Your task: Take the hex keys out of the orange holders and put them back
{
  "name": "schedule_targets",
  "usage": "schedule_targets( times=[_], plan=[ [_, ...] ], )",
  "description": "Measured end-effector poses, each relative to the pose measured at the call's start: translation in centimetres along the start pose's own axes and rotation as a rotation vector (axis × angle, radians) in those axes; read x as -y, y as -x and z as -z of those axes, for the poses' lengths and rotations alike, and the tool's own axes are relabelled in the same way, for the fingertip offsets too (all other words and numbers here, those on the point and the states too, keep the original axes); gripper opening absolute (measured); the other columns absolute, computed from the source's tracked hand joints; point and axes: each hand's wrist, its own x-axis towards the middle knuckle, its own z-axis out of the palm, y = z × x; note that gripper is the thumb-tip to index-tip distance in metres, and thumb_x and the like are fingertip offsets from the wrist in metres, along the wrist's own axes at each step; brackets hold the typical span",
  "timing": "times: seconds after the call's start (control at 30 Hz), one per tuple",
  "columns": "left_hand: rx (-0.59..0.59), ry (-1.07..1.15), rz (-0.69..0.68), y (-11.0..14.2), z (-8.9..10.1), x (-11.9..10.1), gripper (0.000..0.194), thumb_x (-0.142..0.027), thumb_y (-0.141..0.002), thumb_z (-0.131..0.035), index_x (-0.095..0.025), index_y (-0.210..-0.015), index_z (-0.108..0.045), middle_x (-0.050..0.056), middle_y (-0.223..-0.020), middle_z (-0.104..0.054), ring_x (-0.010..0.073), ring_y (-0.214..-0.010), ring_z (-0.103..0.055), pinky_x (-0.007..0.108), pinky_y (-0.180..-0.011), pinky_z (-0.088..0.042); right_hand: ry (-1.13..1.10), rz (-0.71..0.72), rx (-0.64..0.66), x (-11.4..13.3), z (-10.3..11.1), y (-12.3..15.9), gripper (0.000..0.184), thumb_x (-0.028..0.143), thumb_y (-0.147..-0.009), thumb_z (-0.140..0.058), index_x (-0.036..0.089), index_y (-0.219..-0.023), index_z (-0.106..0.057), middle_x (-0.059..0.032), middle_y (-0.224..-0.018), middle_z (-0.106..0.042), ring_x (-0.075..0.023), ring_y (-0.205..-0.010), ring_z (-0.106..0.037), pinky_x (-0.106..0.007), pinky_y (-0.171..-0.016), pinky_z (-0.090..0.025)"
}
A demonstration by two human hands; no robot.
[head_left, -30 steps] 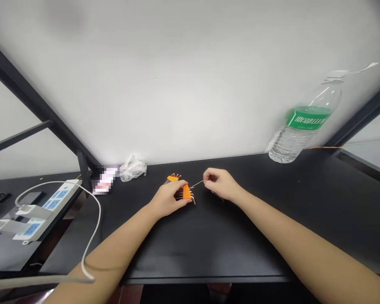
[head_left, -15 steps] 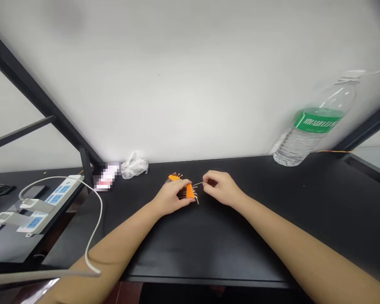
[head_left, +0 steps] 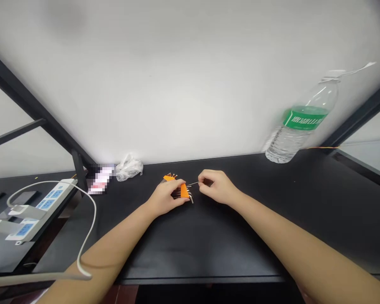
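My left hand is closed around an orange hex key holder on the black table. Several L-shaped hex keys stick out of the holder's right end, and more ends show at its far left. Between the thumb and index finger of my right hand is pinched a thin hex key. Its free end points left and reaches the holder's edge. Whether that tip sits inside a hole is too small to tell.
A crumpled clear plastic bag lies by the wall. At the right stands a water bottle with a green label. On the left are a white power strip with plugs and a white cable looping over my left forearm. Black metal frame bars rise at both sides.
My right hand has moved closer to the holder with the thin hex key, and less of the key shows now. My left hand keeps its grip. The view has shifted a little.
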Motion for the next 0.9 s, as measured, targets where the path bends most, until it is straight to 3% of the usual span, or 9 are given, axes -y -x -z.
schedule_targets(
  times=[0.33, 0.47, 0.63, 0.8, 0.9],
  plan=[
    [0.052, -0.025, -0.042, -0.1, 0.4, -0.7, 0.047, -0.046, -0.086, -0.074, -0.024, -0.125, -0.061, 0.005, -0.109, -0.072, 0.0196, -0.094, -0.069, 0.032, -0.087, -0.055, -0.021, -0.025, 0.019, -0.2, 0.1, 0.2, 0.01, 0.014, -0.077, -0.057, 0.022, -0.072, -0.056, 0.0014, -0.074, -0.06, -0.0148, -0.067, -0.054, -0.028, -0.065, -0.042],
    [0.085, -0.081, -0.049, 0.1, 0.6, -0.8, 0.048, -0.05, -0.086, -0.072, -0.024, -0.125, -0.06, 0.005, -0.095, -0.07, 0.02, -0.086, -0.066, 0.032, -0.079, -0.053, -0.052, -0.009, 0.051, 0.0, 0.0, 0.2, 0.012, 0.012, -0.08, -0.058, 0.022, -0.074, -0.057, 0.001, -0.075, -0.061, -0.015, -0.067, -0.056, -0.029, -0.067, -0.045],
    [0.067, -0.069, -0.047, 1.5, 0.3, -0.8, 0.045, -0.046, -0.087, -0.073, -0.025, -0.123, -0.057, 0.004, -0.088, -0.068, 0.0219, -0.082, -0.062, 0.038, -0.081, -0.052, -0.075, 0.076, 0.173, 0.3, -0.1, 0.9, 0.013, 0.017, -0.094, -0.055, 0.025, -0.089, -0.063, -0.0043, -0.086, -0.067, -0.019, -0.077, -0.061, -0.034, -0.072, -0.05],
    [0.056, -0.05, -0.069, 2.1, 0.7, -1.0, 0.05, -0.04, -0.088, -0.072, -0.026, -0.132, -0.052, 0.006, -0.097, -0.069, 0.0223, -0.088, -0.062, 0.04, -0.086, -0.051, 0.006, 0.202, 0.223, 0.2, 0.0, 0.7, 0.015, 0.019, -0.099, -0.054, 0.025, -0.094, -0.067, -0.0041, -0.085, -0.07, -0.0193, -0.079, -0.061, -0.036, -0.078, -0.05],
    [0.093, -0.074, -0.091, 1.6, 1.2, -0.5, 0.044, -0.041, -0.089, -0.071, -0.024, -0.127, -0.056, 0.004, -0.091, -0.068, 0.0211, -0.084, -0.062, 0.039, -0.084, -0.051, 0.088, 0.276, 0.25, -0.3, -0.3, -0.1, 0.017, 0.022, -0.1, -0.054, 0.024, -0.095, -0.07, -0.0049, -0.089, -0.072, -0.0187, -0.083, -0.063, -0.035, -0.081, -0.05]
  ],
)
